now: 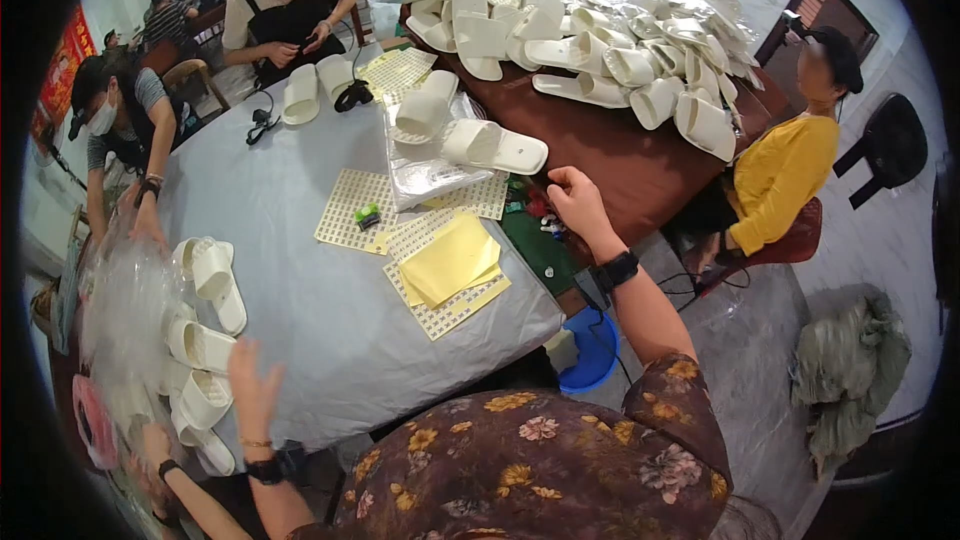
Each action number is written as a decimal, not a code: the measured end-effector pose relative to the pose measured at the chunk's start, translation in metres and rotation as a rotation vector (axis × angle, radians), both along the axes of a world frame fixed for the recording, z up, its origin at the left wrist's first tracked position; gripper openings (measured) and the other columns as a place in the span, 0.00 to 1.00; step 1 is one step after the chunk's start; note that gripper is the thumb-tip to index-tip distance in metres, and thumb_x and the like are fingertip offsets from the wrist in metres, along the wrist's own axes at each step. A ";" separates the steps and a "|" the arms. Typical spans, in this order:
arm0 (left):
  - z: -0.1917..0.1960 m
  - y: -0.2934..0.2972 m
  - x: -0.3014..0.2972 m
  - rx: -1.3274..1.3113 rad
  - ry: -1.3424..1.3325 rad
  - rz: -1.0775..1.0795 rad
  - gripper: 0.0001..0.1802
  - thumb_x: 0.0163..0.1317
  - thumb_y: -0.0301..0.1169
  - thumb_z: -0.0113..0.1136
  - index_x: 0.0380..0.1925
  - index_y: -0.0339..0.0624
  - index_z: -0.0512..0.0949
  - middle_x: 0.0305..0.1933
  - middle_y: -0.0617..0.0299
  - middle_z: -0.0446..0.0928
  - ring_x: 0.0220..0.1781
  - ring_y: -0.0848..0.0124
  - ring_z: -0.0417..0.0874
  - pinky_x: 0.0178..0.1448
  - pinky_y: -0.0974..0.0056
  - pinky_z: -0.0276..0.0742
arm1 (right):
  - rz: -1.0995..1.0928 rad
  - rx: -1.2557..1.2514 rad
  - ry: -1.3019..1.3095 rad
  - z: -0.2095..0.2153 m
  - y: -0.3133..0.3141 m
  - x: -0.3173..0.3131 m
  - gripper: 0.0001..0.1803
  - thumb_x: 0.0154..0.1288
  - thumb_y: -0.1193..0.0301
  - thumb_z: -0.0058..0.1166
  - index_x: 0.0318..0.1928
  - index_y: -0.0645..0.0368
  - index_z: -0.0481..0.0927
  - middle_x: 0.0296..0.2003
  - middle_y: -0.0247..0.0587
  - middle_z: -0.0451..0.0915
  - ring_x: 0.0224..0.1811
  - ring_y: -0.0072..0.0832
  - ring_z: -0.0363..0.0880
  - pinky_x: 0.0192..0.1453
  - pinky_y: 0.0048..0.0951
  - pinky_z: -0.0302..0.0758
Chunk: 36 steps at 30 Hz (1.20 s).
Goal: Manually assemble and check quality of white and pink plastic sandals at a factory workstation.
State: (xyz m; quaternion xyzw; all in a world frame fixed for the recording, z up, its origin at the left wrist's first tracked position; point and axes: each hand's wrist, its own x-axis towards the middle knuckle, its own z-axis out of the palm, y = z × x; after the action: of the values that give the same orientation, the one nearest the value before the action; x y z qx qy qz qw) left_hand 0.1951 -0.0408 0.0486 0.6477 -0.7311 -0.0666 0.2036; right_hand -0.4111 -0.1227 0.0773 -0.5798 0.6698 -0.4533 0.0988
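Several white slippers lie beside the spread left fingers

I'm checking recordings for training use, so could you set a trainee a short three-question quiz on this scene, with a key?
1. Multiple choice: the camera wearer's left hand is beside
A) white slippers
B) yellow paper
C) a blue bin
2. True or false: the wearer's right hand has its fingers spread wide.
3. Fill in the colour: the large slipper pile rests on a ____ surface.

Key:
1. A, white slippers.
2. False; the right hand has curled fingers.
3. Brown.
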 end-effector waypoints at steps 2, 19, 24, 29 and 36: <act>-0.010 0.021 -0.045 0.089 0.060 -0.071 0.31 0.53 0.35 0.69 0.57 0.36 0.75 0.66 0.40 0.68 0.70 0.45 0.65 0.73 0.48 0.60 | -0.106 -0.008 0.183 -0.017 -0.025 -0.010 0.21 0.59 0.67 0.58 0.49 0.67 0.75 0.42 0.56 0.81 0.38 0.45 0.84 0.46 0.42 0.79; -0.063 0.087 -0.128 0.045 0.370 0.014 0.22 0.60 0.32 0.63 0.53 0.34 0.76 0.63 0.45 0.71 0.67 0.48 0.67 0.70 0.49 0.62 | -0.221 -0.097 0.145 0.021 -0.066 -0.041 0.17 0.57 0.63 0.59 0.42 0.63 0.81 0.40 0.58 0.79 0.46 0.53 0.79 0.52 0.46 0.77; -0.085 0.084 -0.138 -0.140 0.263 0.061 0.21 0.60 0.30 0.62 0.53 0.33 0.75 0.60 0.47 0.72 0.64 0.48 0.69 0.69 0.49 0.63 | -0.407 -0.019 0.011 0.037 -0.102 -0.159 0.26 0.54 0.60 0.61 0.48 0.67 0.80 0.42 0.61 0.82 0.49 0.51 0.80 0.56 0.44 0.76; -0.085 0.076 -0.144 -0.173 0.198 0.092 0.18 0.59 0.28 0.61 0.49 0.34 0.77 0.58 0.47 0.73 0.63 0.48 0.70 0.67 0.48 0.64 | -0.593 0.045 0.321 0.051 -0.125 -0.183 0.43 0.54 0.56 0.63 0.66 0.64 0.64 0.62 0.67 0.67 0.64 0.58 0.67 0.66 0.49 0.69; -0.089 0.081 -0.143 -0.217 0.114 0.138 0.19 0.56 0.35 0.63 0.46 0.37 0.78 0.54 0.48 0.75 0.59 0.48 0.73 0.64 0.47 0.66 | -0.577 0.098 0.779 0.038 -0.196 -0.175 0.49 0.54 0.56 0.65 0.75 0.47 0.55 0.71 0.57 0.58 0.75 0.54 0.52 0.77 0.58 0.48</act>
State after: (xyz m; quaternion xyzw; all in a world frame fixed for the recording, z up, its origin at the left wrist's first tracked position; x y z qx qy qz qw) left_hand 0.0520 0.0400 -0.0405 0.6657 -0.6751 -0.0095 0.3178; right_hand -0.5862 -0.3189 0.1153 -0.4916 0.8110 -0.1794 -0.2616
